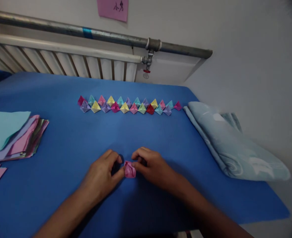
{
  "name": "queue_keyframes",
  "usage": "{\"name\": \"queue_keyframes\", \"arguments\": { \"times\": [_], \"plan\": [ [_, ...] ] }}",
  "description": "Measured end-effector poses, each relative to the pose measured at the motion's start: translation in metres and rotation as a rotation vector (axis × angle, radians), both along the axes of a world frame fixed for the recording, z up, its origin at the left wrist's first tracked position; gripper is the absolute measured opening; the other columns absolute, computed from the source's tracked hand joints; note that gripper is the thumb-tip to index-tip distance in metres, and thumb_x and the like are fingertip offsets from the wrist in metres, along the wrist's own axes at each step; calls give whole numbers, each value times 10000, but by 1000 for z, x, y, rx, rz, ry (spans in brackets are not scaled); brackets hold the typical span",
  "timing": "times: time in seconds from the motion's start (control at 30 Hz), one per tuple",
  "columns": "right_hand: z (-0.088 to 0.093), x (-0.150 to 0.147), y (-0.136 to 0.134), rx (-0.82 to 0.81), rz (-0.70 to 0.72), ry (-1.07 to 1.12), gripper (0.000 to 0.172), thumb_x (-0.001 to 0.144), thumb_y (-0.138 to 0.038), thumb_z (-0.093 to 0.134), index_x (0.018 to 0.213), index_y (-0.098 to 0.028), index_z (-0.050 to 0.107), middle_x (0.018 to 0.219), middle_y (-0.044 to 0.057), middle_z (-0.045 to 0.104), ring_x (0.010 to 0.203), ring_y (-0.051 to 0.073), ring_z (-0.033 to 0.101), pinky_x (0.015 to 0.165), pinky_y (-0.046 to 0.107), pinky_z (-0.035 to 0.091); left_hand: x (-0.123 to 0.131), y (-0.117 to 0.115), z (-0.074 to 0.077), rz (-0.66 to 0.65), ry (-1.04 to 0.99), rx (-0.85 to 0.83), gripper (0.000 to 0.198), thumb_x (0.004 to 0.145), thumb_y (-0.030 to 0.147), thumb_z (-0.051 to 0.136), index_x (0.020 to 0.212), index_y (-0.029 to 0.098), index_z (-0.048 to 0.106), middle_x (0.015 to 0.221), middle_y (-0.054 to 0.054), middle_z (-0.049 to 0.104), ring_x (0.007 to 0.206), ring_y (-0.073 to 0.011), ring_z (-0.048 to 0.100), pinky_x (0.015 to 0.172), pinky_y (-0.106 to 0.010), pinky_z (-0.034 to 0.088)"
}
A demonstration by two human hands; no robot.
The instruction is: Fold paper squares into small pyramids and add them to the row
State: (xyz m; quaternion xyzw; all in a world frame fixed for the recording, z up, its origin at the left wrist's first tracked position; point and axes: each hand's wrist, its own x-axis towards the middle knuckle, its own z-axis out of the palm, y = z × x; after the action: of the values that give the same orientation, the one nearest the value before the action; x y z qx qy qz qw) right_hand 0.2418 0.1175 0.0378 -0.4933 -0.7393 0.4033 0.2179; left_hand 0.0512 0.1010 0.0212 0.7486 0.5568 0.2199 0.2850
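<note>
Bare left hand and right hand, fingers curled, touch a small pink folded-paper piece between their thumbs, above the near blue tabletop; whether they pinch is unclear.

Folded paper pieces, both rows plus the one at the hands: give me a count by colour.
Purple pieces: 5
Teal pieces: 5
Yellow pieces: 4
Magenta pieces: 3
Pink pieces in the rows: 3
Green piece: 1
Red piece: 1
Pink piece between the hands: 1
Total: 23
</note>
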Motion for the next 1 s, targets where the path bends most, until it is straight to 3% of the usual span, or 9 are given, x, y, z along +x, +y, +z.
{"name": "queue_keyframes", "arguments": {
  "times": [0.2,0.5,0.83,1.0],
  "plan": [
    [-4,-9,8,85,85,-152,124,801,-72,551,747,-174,595,720,-22,549,666,101,494,647,220,370,12,-2,0,-29,166,70,184,862,283,467,714,196,534,742,-3,532,660,-149,512,582,-270,380],
    [-8,-19,9,178,109,-460,136,843,-160,537,711,-166,571,716,3,550,697,131,476,615,249,302,16,-2,-10,15,255,241,188,854,220,468,676,194,523,685,-1,529,627,-154,509,584,-289,374],
    [-12,-18,10,191,104,-419,188,863,-197,520,679,-167,548,669,-13,521,622,108,440,563,240,260,17,1,-8,12,246,172,234,884,261,422,686,201,531,709,3,541,612,-141,515,566,-278,375],
    [-13,-16,33,197,-28,-255,128,821,-125,544,704,-168,575,703,-12,560,649,100,492,609,218,332,8,30,9,-55,103,78,212,883,328,426,818,207,588,812,-10,599,699,-148,572,633,-274,437]
  ]
}}
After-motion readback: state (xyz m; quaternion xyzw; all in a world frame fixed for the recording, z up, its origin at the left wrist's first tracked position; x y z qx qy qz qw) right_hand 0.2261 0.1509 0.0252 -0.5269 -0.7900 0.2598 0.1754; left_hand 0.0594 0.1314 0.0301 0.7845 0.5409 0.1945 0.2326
